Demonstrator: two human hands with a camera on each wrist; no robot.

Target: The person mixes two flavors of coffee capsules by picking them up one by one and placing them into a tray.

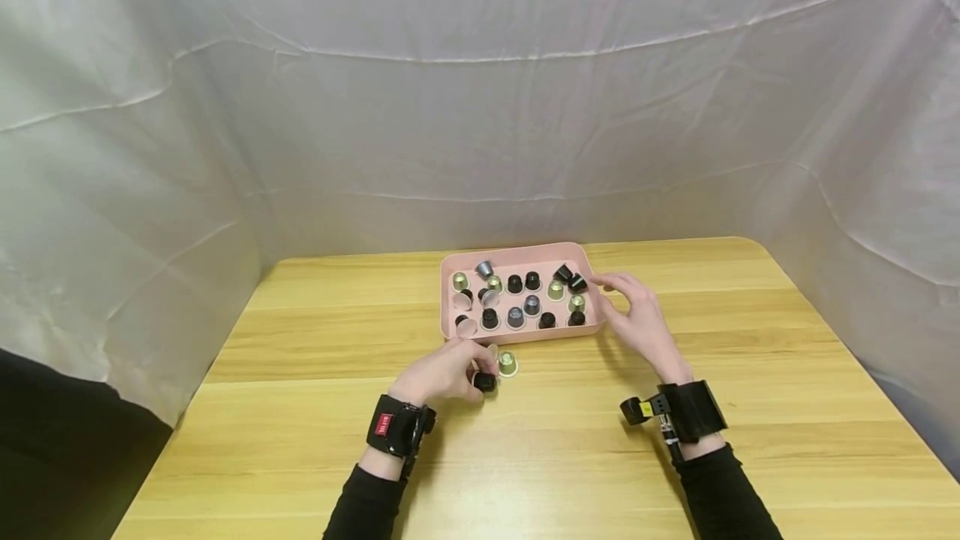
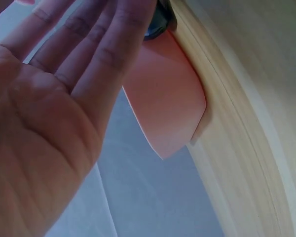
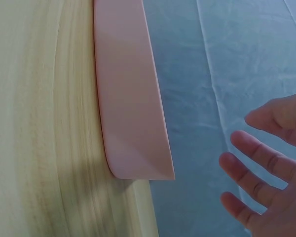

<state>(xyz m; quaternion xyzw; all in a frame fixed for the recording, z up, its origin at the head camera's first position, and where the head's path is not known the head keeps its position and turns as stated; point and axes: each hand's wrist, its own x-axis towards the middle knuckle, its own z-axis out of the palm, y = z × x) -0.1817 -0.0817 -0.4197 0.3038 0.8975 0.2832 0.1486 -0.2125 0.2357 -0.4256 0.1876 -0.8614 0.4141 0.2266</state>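
My left hand [image 1: 453, 372] pinches a black coffee capsule [image 1: 485, 382] between thumb and fingers, just in front of the pink tray [image 1: 525, 338]. In the left wrist view the dark capsule [image 2: 160, 22] shows past the fingertips. A green capsule [image 1: 507, 363] stands on the table to the right of that hand, and a pale capsule lid [image 1: 492, 351] peeks out behind the fingers. At the tray's right end hovers my right hand [image 1: 637, 319], its fingers spread and loosely bent with nothing between them. The right wrist view has it beyond the tray wall [image 3: 130, 94].
Inside the tray are several black, green and blue-grey capsules, some upright, others tipped over, such as a grey-blue one [image 1: 484, 269] at the back left. The wooden table [image 1: 300, 415] carries it near its far edge. Pale sheeting [image 1: 480, 123] hangs behind and at the sides.
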